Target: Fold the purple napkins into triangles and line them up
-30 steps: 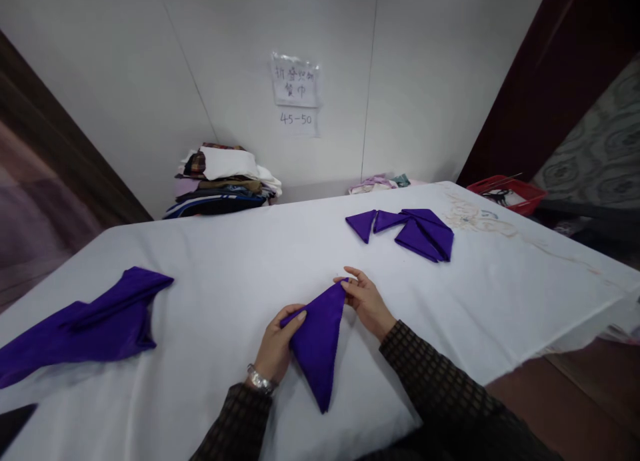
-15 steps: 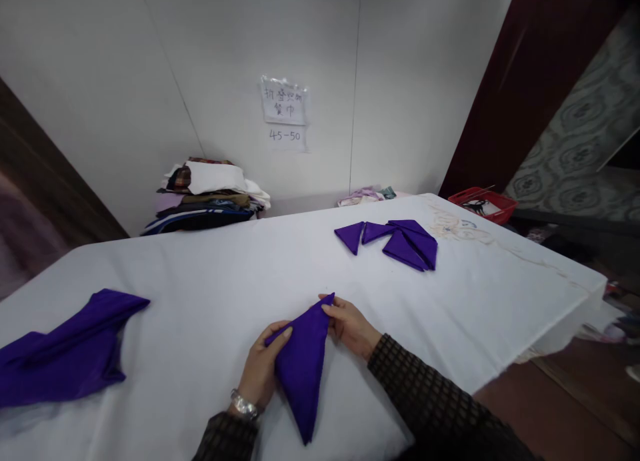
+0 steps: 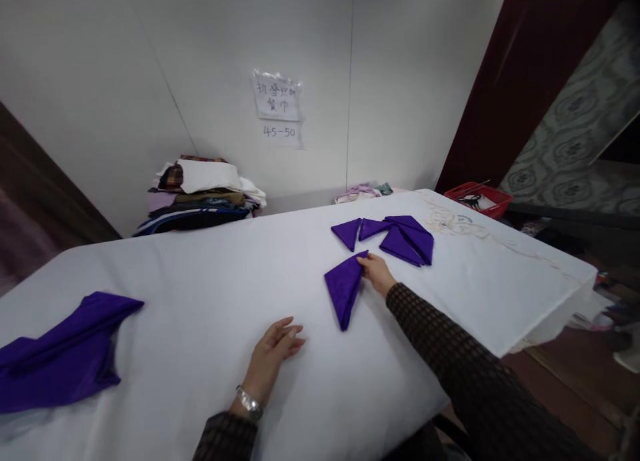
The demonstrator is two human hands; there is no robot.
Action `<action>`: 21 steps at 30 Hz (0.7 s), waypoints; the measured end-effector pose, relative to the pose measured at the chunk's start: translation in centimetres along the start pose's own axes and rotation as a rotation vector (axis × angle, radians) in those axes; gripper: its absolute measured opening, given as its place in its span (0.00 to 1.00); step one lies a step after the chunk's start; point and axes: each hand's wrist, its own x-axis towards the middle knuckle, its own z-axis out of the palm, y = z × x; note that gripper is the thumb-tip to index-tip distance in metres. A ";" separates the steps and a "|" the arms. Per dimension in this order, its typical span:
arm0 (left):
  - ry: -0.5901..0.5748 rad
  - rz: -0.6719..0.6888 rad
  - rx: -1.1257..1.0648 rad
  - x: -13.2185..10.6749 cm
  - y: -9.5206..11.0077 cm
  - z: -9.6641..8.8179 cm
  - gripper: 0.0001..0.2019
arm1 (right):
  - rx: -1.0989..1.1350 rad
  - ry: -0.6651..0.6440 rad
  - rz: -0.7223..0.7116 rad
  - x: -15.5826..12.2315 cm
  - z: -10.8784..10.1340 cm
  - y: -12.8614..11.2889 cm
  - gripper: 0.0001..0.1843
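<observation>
Pinched in my right hand (image 3: 377,273) by its upper right corner is a purple napkin (image 3: 344,287), folded into a triangle, just in front of the other folded ones. My left hand (image 3: 277,346), with a silver watch or bracelet at the wrist, holds nothing; its fingers are loosely curled and apart above the white tablecloth (image 3: 200,327). Several purple folded triangles (image 3: 406,244) lie grouped beyond my right hand. At the far left spreads a loose, crumpled pile of purple cloth (image 3: 65,357).
Against the wall stands a stack of folded clothes (image 3: 200,194). Some pale fabric (image 3: 360,192) lies behind the table's far edge. A red basket (image 3: 493,204) sits past the right corner. A handwritten paper sign (image 3: 277,104) hangs on the wall.
My left hand has let go of the folded napkin. My right hand has carried it forward and to the right, close to the other triangles. The view has shifted slightly.
</observation>
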 end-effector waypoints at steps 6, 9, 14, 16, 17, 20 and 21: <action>0.000 0.007 0.050 0.1 0.0 0.0 0.26 | -0.326 0.154 -0.052 7.3 -3.1 -1.8 0.06; -0.007 0.001 0.054 0.0 0.1 0.0 0.25 | -0.559 0.185 -0.097 9.6 -3.9 -2.6 0.11; -0.028 -0.017 0.068 0.1 0.0 -0.2 0.25 | -0.938 0.177 -0.200 11.6 -5.4 -4.1 0.20; -0.034 -0.021 0.075 0.2 -0.1 -0.3 0.25 | -1.058 0.145 -0.227 12.0 -5.9 -4.5 0.19; -0.037 -0.023 0.079 0.2 -0.2 -0.3 0.26 | -1.111 0.127 -0.237 12.1 -6.1 -4.7 0.19; -0.047 -0.034 0.086 0.3 -0.2 -0.4 0.26 | -1.237 0.085 -0.259 12.7 -6.5 -4.7 0.18; -0.049 -0.040 0.088 0.3 -0.2 -0.4 0.26 | -1.269 0.075 -0.263 12.9 -6.6 -4.6 0.18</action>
